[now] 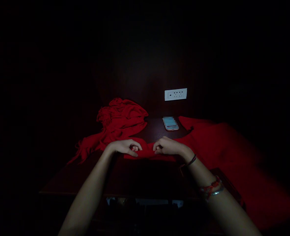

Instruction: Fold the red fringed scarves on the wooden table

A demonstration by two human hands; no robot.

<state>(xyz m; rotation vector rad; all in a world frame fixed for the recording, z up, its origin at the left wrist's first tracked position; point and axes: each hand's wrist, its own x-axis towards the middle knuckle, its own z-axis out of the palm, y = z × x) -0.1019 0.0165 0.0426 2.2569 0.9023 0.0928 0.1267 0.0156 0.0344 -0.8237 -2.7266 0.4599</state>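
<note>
A red cloth [148,153] lies near the middle of the dark table, low and folded along its near edge. My left hand [125,146] has its fingers curled on the cloth's left part, thumb towards me. On the other side my right hand [168,146] grips the cloth with bent fingers, a short distance from the left. Past my right wrist a broad stretch of red cloth [216,141] spreads to the right and hangs over the table's side; it seems to be the same piece. Left of my hands a crumpled red fringed scarf [125,114] lies heaped.
A phone [170,124] lies on the dark table [157,127] behind my hands. Above it a white socket plate [175,94] sits on the wall. The table's near edge [61,193] runs below my hands. Darkness hides the surroundings.
</note>
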